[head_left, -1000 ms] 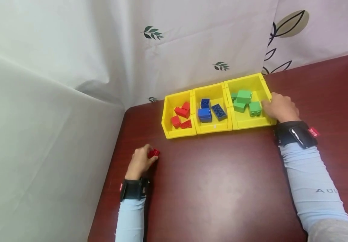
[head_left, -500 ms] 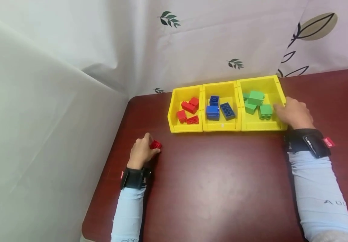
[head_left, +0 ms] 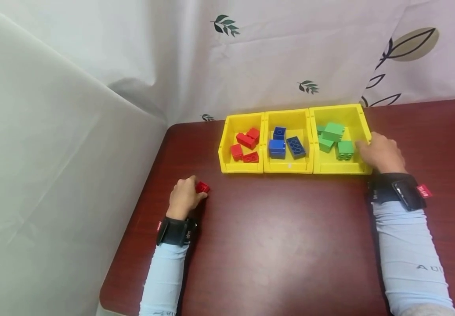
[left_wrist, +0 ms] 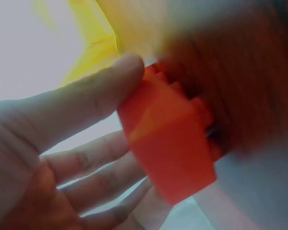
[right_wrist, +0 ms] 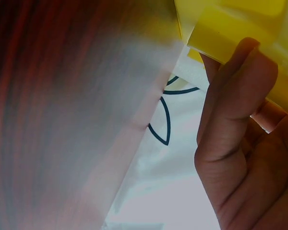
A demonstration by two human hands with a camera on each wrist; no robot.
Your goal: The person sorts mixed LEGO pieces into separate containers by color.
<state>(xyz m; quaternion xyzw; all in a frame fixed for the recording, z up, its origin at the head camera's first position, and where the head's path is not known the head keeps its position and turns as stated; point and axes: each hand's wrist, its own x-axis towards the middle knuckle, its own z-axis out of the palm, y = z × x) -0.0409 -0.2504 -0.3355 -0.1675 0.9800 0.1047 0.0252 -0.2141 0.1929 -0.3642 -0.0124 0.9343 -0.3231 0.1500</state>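
Note:
My left hand point(head_left: 182, 198) pinches a red toy brick point(head_left: 203, 188) between thumb and fingers, at the left side of the table. In the left wrist view the brick's studs point(left_wrist: 201, 112) face away from the palm. On the far right, my right hand point(head_left: 382, 152) grips the side wall of the right yellow bin point(head_left: 338, 113), fingers outside and thumb over the inside. Several green bricks point(head_left: 333, 131) lie in that bin. The right wrist view shows curled fingers against the yellow rim point(right_wrist: 218, 38).
Joined to the right bin are a middle yellow bin point(head_left: 288, 116) with several blue bricks point(head_left: 277, 148) and a left one point(head_left: 245, 119) with several red bricks point(head_left: 246, 140). A white curtain point(head_left: 188, 79) stands behind and left of the dark red table point(head_left: 267, 237).
The head view has shifted, so the bins and hands appear at different places. Both hands keep their holds, the left on the red brick and the right on the bin wall.

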